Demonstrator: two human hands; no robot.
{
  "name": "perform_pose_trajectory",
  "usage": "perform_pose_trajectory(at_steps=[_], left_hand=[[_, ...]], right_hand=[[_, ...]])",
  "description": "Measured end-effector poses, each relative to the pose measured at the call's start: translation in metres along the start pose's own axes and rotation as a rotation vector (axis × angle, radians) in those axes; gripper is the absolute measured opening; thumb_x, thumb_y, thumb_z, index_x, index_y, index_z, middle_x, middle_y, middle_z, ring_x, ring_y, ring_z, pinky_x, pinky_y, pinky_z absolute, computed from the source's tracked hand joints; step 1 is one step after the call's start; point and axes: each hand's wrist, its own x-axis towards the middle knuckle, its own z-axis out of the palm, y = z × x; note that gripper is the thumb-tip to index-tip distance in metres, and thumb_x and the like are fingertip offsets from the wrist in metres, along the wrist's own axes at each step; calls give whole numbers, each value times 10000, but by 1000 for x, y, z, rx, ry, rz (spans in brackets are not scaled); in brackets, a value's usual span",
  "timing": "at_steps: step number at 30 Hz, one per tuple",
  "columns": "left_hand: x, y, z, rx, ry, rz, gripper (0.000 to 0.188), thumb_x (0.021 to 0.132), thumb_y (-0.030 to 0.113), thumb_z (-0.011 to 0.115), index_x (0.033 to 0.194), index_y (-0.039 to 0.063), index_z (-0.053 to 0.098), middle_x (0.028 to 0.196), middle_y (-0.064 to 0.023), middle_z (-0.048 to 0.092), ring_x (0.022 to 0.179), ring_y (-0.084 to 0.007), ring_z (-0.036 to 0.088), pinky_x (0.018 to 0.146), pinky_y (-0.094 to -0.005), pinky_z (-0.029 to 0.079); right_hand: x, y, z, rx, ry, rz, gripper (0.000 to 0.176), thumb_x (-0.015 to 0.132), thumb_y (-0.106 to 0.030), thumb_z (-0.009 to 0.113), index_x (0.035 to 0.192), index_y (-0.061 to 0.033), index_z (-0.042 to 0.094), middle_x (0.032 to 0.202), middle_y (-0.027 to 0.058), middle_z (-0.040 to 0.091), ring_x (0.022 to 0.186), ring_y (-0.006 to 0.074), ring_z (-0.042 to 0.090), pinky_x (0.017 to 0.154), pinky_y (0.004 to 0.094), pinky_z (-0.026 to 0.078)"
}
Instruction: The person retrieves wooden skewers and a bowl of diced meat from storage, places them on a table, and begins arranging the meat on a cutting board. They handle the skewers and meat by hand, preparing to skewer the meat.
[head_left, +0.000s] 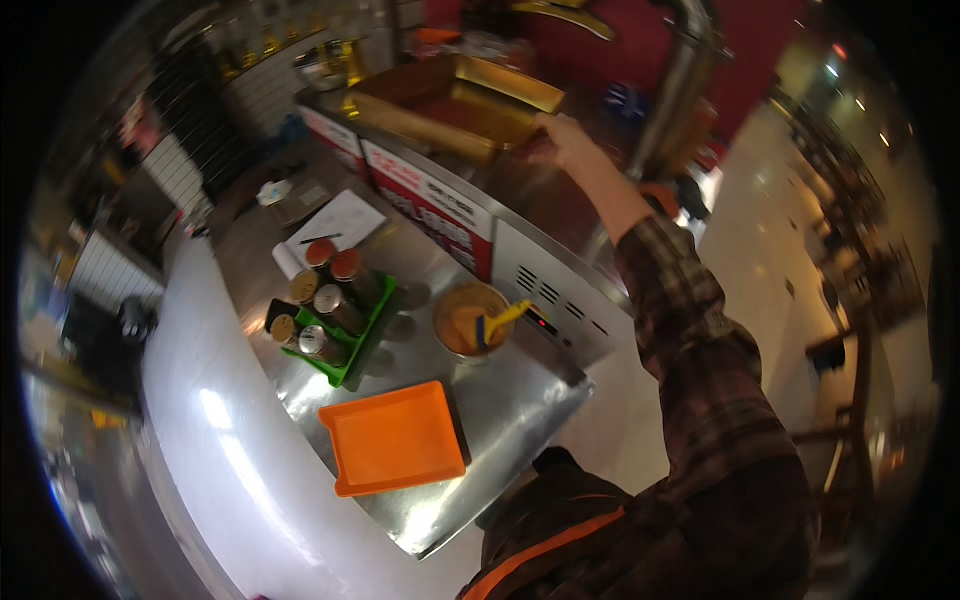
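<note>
My right hand (553, 141) reaches out at the upper right, at the near right corner of a large gold-coloured metal tray (420, 135). Blur hides whether its fingers grip the rim or hold something. My left hand is out of view. Lower down, on a stainless steel table (495, 420), lies an empty orange plastic tray (397, 442). Behind it stands a round tub of orange-brown sauce (455, 319), with a yellow-handled brush (506, 322) resting in it. Left of the tub, a green plastic rack (367, 337) holds several seasoning shakers (328, 300) with red, tan and silvery lids.
An open notebook (341, 225) with a pen (321, 239) lies behind the shakers. The gold tray rests on a metal-topped unit (555, 277) with vents. A metal duct (670, 82) rises right of the tray. Wooden chairs (855, 352) stand at far right.
</note>
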Motion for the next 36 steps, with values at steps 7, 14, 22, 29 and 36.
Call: perform_pose_trajectory(at_steps=[7, 14, 22, 29, 36], left_hand=[[-16, 46, -64, 314, -207, 168, 314, 840, 295, 670, 987, 19, 704, 809, -101, 702, 730, -174, 665, 697, -327, 525], [-2, 254, -32, -78, -714, 598, 333, 910, 160, 620, 1202, 15, 551, 1025, -57, 591, 939, -172, 560, 878, -318, 459], [-86, 305, 117, -61, -1350, 252, 670, 897, 274, 648, 1458, 120, 317, 1370, -106, 485, 1247, -267, 493, 1007, -479, 437], [-112, 253, 245, 327, -1346, -160, 631, 911, 410, 614, 1406, 110, 364, 1370, -99, 497, 1241, -259, 503, 1051, -504, 402], [-180, 222, 360, 696, -1587, -424, 588, 924, 298, 619, 1384, 26, 375, 1311, -163, 526, 1194, -299, 536, 1041, -458, 424]], right_hand=[[-298, 81, -124, -138, 186, -224, 148, 792, -110, 614, 898, -10, 640, 753, 43, 613, 618, 142, 584, 477, 296, 455], [-521, 178, -158, 188, 629, 2, 174, 814, -92, 600, 976, -51, 652, 762, -30, 590, 635, 53, 533, 550, 220, 426], [-672, 276, -202, 307, 1107, -86, 201, 826, -46, 539, 1014, 21, 565, 776, 79, 629, 614, 157, 635, 498, 316, 540], [-811, 346, -230, 239, 1477, -46, 154, 830, -80, 576, 933, 34, 559, 726, 64, 594, 583, 135, 610, 495, 283, 521], [-892, 403, -216, 655, 1751, -176, 164, 841, -90, 568, 952, 30, 574, 762, 96, 636, 586, 165, 640, 521, 302, 553]])
